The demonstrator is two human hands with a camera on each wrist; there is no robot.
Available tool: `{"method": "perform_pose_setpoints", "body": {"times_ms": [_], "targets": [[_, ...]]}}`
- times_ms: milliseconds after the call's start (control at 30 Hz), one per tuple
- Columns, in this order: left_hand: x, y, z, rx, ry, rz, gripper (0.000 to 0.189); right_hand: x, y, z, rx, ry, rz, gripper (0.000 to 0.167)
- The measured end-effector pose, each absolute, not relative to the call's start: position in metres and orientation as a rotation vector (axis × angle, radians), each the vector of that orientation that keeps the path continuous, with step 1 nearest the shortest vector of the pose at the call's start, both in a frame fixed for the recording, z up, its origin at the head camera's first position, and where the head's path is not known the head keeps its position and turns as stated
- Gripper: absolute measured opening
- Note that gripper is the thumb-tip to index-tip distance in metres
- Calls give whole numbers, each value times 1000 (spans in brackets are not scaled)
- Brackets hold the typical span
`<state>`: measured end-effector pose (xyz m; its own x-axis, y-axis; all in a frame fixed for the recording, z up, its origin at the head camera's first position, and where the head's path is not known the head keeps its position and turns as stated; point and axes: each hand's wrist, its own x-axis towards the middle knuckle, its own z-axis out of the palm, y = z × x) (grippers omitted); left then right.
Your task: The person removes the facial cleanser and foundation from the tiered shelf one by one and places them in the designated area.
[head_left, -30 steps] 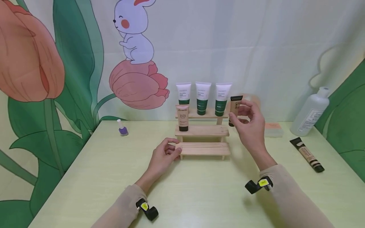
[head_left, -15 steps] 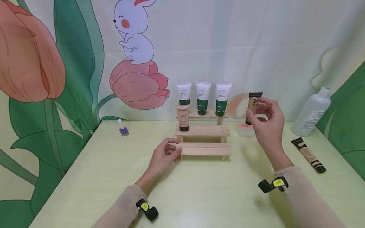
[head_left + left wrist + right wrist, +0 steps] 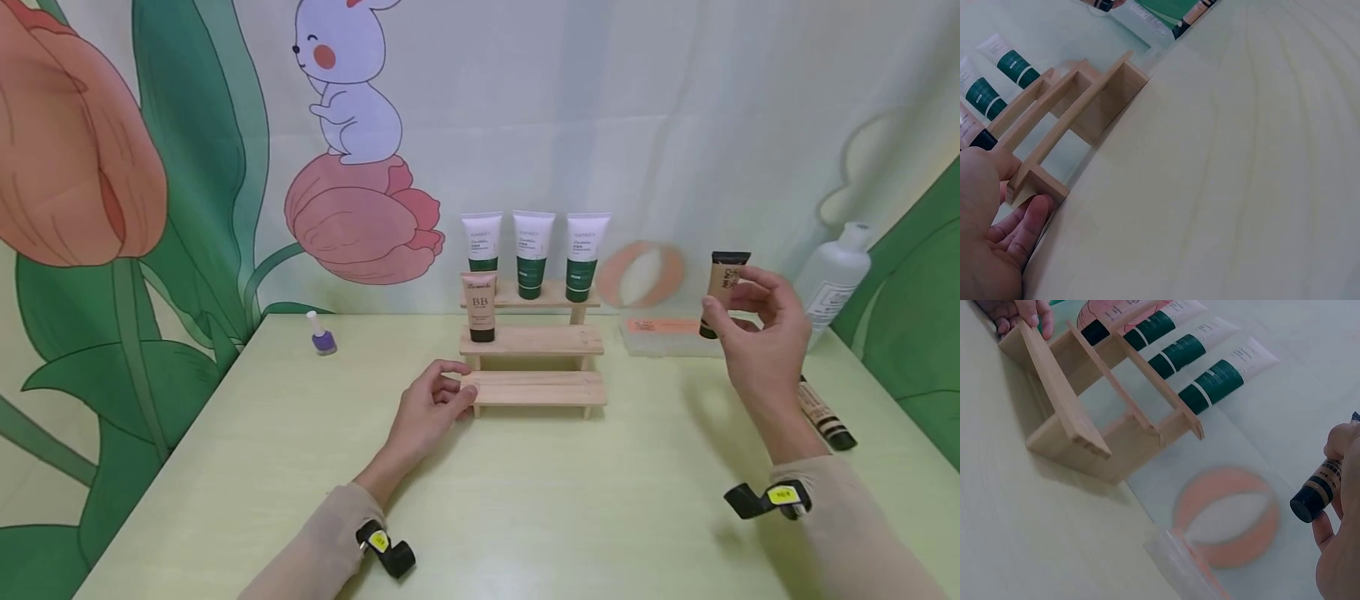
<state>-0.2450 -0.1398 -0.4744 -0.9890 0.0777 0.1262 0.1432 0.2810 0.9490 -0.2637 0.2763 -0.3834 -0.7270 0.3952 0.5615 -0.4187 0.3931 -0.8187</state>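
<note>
My right hand [image 3: 768, 337] pinches a small tan tube with black ends [image 3: 724, 282], upright in the air over the right of the table. In the right wrist view the black lower end of the tube [image 3: 1311, 501] juts from the fingers. My left hand [image 3: 429, 407] grips the left end of the lowest step of a three-tier wooden stand [image 3: 534, 388]; the left wrist view has fingers [image 3: 1034, 228] beneath that step's end. A pink BB cream tube [image 3: 481, 308] stands on the middle step. Three white-and-green tubes [image 3: 532, 254] stand along the top one.
A purple nail polish bottle [image 3: 323, 340] stands at the left. Right of the stand lies a clear flat box [image 3: 660, 340] with an orange label. A white bottle [image 3: 831, 279] and a lying beige-black tube [image 3: 827, 418] are partly hidden by my right arm. A printed curtain hangs behind.
My right hand has carried the small tan tube to the right, away from beside the stand, baring the clear box. My left hand has stayed at the lowest step.
</note>
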Motion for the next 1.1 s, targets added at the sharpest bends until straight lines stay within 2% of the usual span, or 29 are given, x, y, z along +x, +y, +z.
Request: {"method": "perform_pose_setpoints", "body": {"times_ms": [700,1100], "targets": [[-245,-140,-474,-209,-2468,-1839,30,-228,337,-439,-203,-2169,1311,51],[-245,-140,-474,-211,-2464,-1831,29,-214,353,-464,-168,-2354,1217,57]]}}
